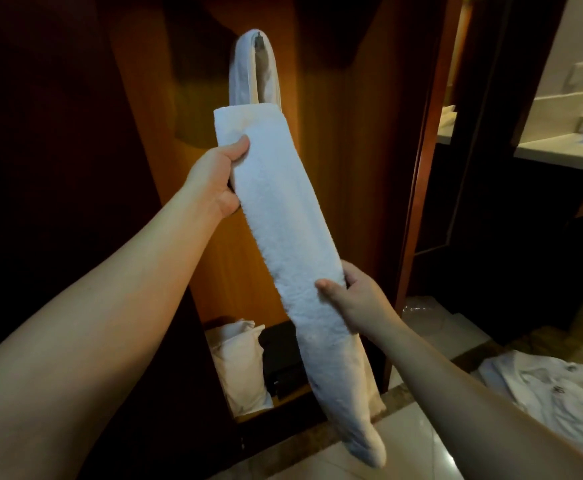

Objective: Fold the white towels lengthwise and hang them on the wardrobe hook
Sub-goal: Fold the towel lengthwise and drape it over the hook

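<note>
A long white towel [283, 216], folded into a narrow strip, slants from upper left to lower right in front of the open wardrobe. My left hand [219, 178] grips its left edge near the upper end, thumb on top. My right hand [355, 296] pinches its right edge lower down. The strip's lower end hangs loose toward the floor. Behind its top end, another white towel [248, 71] hangs draped over the small dark wardrobe hook [258, 39] on the wooden back panel.
On the wardrobe floor sit a white pillow-like bag [239, 368] and a black box [284, 358]. More white linen [553, 389] lies on the tiled floor at right. A wooden door frame [421, 150] and a counter [560, 150] stand to the right.
</note>
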